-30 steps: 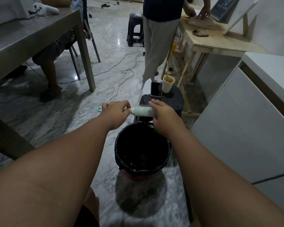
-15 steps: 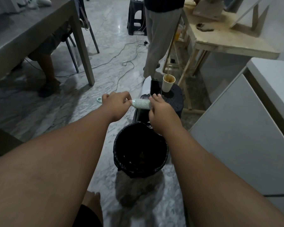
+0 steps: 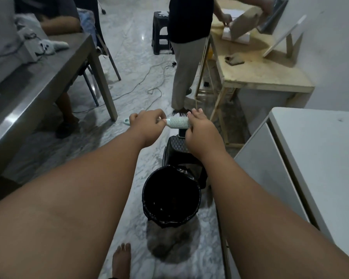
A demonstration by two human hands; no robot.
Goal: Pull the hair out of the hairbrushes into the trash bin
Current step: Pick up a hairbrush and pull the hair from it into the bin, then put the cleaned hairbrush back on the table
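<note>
A pale mint hairbrush [image 3: 177, 121] is held level in front of me, bristles up, well above and beyond the trash bin [image 3: 149, 200]. My left hand [image 3: 147, 122] is shut on its handle, whose looped end sticks out to the left. My right hand [image 3: 199, 127] is at the brush's head end, fingers curled over the bristles; I cannot see hair between them. The bin is black-lined, open, and stands on the marble floor below my forearms, with some dark debris inside.
A black stool [image 3: 175, 150] with a phone on it stands just behind the bin. A white cabinet [image 3: 290, 168] is on the right, a steel table [image 3: 48, 81] on the left. A person [image 3: 187, 47] stands ahead at a wooden bench [image 3: 256, 73]. Cables cross the floor.
Both hands and the brush have lifted up and away from the bin. The view has tilted, so the bin now sits lower in the frame and the cup is hidden.
</note>
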